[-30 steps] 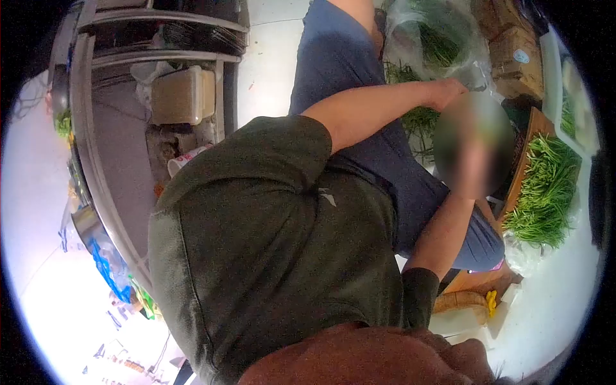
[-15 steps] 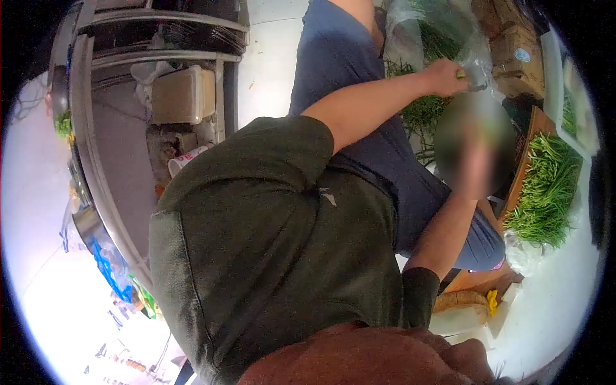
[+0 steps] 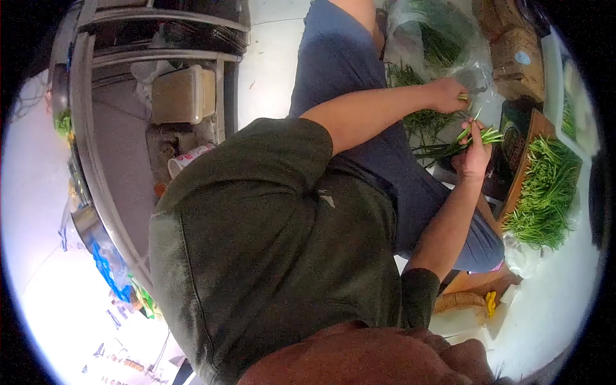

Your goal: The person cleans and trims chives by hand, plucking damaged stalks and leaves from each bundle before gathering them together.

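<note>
My left hand (image 3: pixel 448 95) is closed near the plastic bag, with a thin piece of green stalk showing at its fingertips. Just below it, my right hand (image 3: pixel 473 156) grips a small bunch of green stalks (image 3: pixel 491 136), whose cut-looking pale ends point right while darker leaves trail left. Between the hands a single stalk stands up from the bunch; whether the left fingers touch it is unclear. More loose greens (image 3: pixel 428 120) lie beneath and beside my left forearm. A clear plastic bag (image 3: pixel 404 38) with greens inside is above the hands.
A large pile of green stalks (image 3: pixel 542 192) lies at the right beside a wooden board edge (image 3: pixel 517 183). Cardboard boxes (image 3: pixel 518 61) stand at the upper right. A metal rack (image 3: pixel 96 160) with a lidded plastic container (image 3: pixel 176 96) is on the left. Something yellow (image 3: pixel 491 303) lies lower right.
My left hand first moved up, away from my right hand, with a bit of stalk, then came back down beside it. A blur that covered my right hand is gone, so its bunch now shows.
</note>
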A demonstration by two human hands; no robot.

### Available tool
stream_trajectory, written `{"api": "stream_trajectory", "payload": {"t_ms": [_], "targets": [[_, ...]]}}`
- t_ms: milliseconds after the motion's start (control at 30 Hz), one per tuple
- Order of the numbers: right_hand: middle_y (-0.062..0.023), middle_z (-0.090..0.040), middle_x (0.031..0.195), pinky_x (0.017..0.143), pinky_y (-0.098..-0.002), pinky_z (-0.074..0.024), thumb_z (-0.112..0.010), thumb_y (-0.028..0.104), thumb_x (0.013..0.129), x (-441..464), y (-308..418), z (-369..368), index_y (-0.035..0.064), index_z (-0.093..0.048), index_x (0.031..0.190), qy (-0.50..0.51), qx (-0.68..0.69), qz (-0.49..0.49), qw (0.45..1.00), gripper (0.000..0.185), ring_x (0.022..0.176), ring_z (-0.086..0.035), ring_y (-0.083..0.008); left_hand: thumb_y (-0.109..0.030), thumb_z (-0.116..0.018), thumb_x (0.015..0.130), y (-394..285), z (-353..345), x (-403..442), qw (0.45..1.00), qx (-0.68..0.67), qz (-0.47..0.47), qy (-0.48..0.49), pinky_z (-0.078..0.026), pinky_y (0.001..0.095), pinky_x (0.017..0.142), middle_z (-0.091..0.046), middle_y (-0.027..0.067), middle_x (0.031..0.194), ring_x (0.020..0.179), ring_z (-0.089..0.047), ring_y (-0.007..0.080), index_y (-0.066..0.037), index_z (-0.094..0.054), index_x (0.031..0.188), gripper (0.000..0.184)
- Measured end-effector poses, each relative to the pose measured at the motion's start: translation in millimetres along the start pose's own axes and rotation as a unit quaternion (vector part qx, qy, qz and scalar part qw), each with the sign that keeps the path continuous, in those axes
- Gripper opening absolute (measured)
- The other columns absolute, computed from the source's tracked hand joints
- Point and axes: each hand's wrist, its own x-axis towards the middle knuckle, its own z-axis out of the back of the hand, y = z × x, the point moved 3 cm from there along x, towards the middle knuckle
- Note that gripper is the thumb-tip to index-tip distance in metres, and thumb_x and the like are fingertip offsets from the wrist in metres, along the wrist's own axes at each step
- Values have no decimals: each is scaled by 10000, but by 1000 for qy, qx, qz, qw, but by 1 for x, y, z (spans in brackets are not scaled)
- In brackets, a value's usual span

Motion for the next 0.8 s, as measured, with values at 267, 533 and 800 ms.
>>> {"api": "stream_trajectory", "payload": {"t_ms": [267,533,800], "targets": [[-31,-627,824,540,-225,-355,-601,163,888,0,-2,1,36,-599,981,-5,5,0,1000,158,580,-443,-85,-561,-555,813,8,-1,3,998,59,-18,15,-486,458,795,-648,194,947,903,-616,367,-67,-644,1012,540],[-38,-631,837,554,-236,-362,-618,172,874,-2,1,1,22,-603,988,-32,-14,-14,999,189,589,-445,-91,-543,-477,864,-6,11,-3,995,27,60,73,-479,455,778,-650,196,856,841,-619,361,-71,-669,923,513],[-51,-634,840,554,-239,-375,-613,168,874,2,-1,5,7,-608,1003,-20,-15,17,1000,207,593,-453,-94,-496,-507,836,9,5,5,996,-32,55,66,-480,435,734,-648,174,789,742,-616,316,-51,-655,873,470]]}}
